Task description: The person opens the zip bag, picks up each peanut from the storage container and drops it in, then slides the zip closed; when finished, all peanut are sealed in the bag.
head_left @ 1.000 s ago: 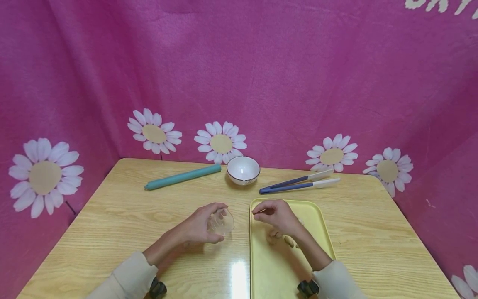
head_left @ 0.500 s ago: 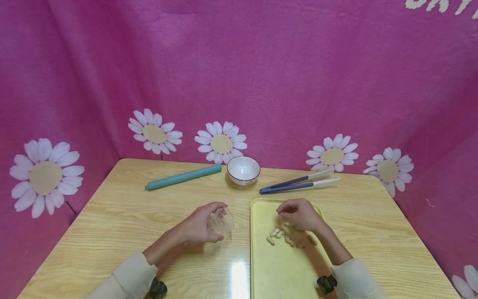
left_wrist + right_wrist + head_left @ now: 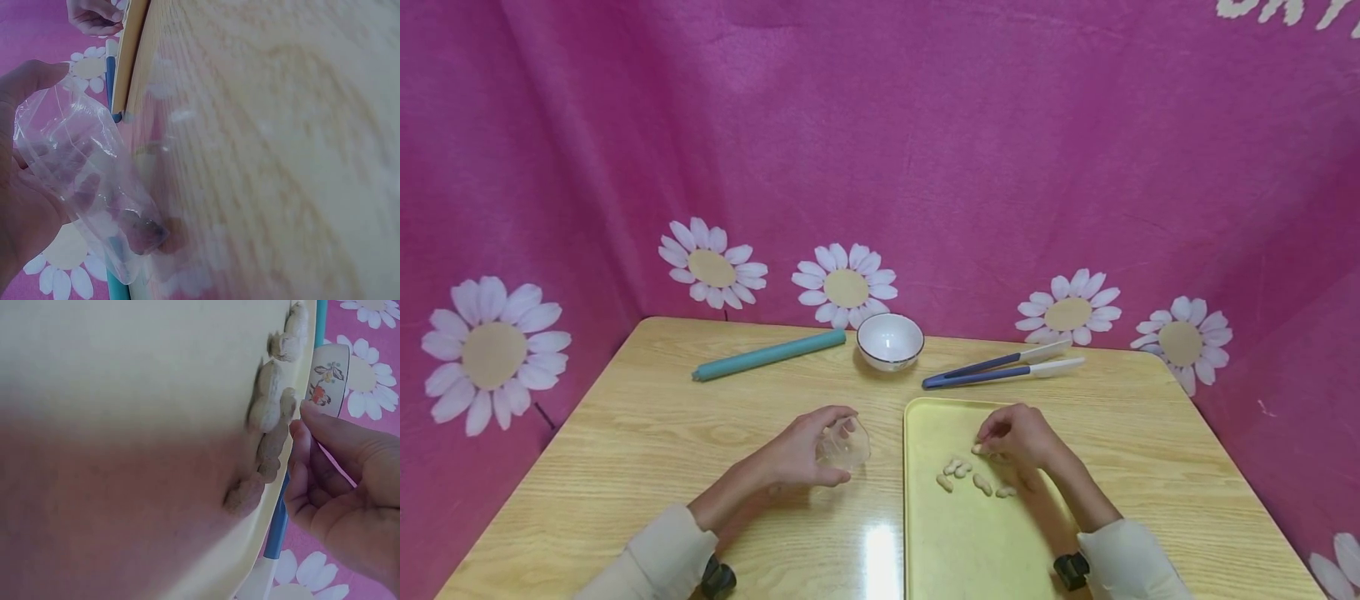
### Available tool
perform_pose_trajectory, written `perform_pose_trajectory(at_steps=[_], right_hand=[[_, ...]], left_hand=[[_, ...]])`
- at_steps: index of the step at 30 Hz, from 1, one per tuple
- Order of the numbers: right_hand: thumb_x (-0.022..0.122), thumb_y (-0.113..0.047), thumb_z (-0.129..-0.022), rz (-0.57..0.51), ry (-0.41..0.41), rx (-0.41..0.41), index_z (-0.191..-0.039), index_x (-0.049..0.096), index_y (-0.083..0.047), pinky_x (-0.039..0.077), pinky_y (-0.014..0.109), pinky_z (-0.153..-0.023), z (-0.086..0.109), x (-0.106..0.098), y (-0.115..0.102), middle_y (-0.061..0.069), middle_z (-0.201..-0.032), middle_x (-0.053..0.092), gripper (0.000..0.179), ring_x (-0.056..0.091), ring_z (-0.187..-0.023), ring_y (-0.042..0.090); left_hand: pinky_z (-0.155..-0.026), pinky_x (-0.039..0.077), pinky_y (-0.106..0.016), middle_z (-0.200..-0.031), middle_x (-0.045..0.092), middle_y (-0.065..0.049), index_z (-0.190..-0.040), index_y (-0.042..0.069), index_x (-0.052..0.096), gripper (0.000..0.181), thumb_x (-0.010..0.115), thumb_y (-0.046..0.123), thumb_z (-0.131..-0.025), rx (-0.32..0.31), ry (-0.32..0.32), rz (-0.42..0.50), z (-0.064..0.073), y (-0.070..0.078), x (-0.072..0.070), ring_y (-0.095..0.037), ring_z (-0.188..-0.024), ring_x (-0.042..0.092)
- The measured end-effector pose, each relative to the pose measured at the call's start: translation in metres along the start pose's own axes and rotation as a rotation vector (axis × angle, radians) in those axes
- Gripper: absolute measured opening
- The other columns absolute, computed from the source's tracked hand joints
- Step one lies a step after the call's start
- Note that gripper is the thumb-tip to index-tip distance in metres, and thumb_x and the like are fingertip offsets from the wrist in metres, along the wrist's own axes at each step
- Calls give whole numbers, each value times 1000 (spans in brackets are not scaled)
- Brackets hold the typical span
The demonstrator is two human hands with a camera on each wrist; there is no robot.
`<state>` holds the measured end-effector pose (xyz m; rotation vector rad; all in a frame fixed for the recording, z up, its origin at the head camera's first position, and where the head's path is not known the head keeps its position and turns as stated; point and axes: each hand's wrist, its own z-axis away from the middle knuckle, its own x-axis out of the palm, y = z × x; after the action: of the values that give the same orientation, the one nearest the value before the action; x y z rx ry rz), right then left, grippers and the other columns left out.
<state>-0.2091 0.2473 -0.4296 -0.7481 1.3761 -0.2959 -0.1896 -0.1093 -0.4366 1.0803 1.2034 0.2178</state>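
Observation:
My left hand [image 3: 801, 450] grips a clear plastic bag [image 3: 847, 446] over the table, left of the yellow tray [image 3: 955, 554]. The left wrist view shows the crinkled plastic bag [image 3: 94, 181] spread between thumb and fingers, with a dark patch showing through its lower end. Above the tray's far part, my right hand [image 3: 1022, 435] pinches a pale peanut [image 3: 977, 448] at the fingertips. Several unshelled peanuts [image 3: 958, 467] lie on the tray just left of and below that hand. From the right wrist, more peanuts [image 3: 265, 403] appear in a line beside the fingertips.
Behind the tray lie blue and white tongs [image 3: 1000, 372]. A white bowl [image 3: 889, 342] with a dark rim stands at the table's back edge, and a teal stick [image 3: 767, 354] lies left of it. A pink flowered cloth [image 3: 880, 167] hangs behind the table [image 3: 647, 417].
My right hand has moved right from the tray's left edge to over the peanuts and lowered; a peanut now shows at its fingertips. My left hand and the plastic bag have stayed still.

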Motion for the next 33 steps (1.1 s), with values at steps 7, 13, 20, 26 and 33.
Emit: perform_pose_trajectory(at_steps=[7,13,20,26,33], right_hand=[[79,-5,-71,64,7,-2,-72,71,-6,42,20,-57,-1,3,0,1,-66,68,8,52,-60,3],[79,-6,-72,99,0,-17,-72,72,-7,41,21,-57,0,4,-2,0,-66,67,7,52,-61,5],[76,-12,-77,131,-1,-54,-78,72,-8,41,20,-57,-1,4,-2,0,-71,69,5,52,-63,3],[69,-12,-84,79,16,-80,-84,72,-6,40,20,-58,-3,4,-7,1,-75,69,6,48,-63,3],[63,-6,-88,-60,11,-139,-89,70,-1,48,21,-67,-8,11,-28,10,-85,70,8,60,-75,9]], left_hand=[[-102,39,-50,-123,58,-4,-136,9,43,77,81,24,-70,21,0,-1,-1,-1,0,-23,-121,50],[-103,38,-52,-126,57,-4,-136,10,43,77,81,24,-71,0,-3,2,-1,0,0,-24,-123,48],[-104,38,-52,-127,57,-5,-137,9,43,77,81,24,-71,-7,-1,-6,-1,0,1,-25,-125,48],[-103,38,-52,-127,56,-4,-136,11,44,77,81,26,-71,-17,4,-13,-1,1,0,-25,-124,48],[-104,38,-52,-130,55,-5,-137,11,43,77,81,27,-71,-18,3,-22,-2,0,1,-25,-125,47]])
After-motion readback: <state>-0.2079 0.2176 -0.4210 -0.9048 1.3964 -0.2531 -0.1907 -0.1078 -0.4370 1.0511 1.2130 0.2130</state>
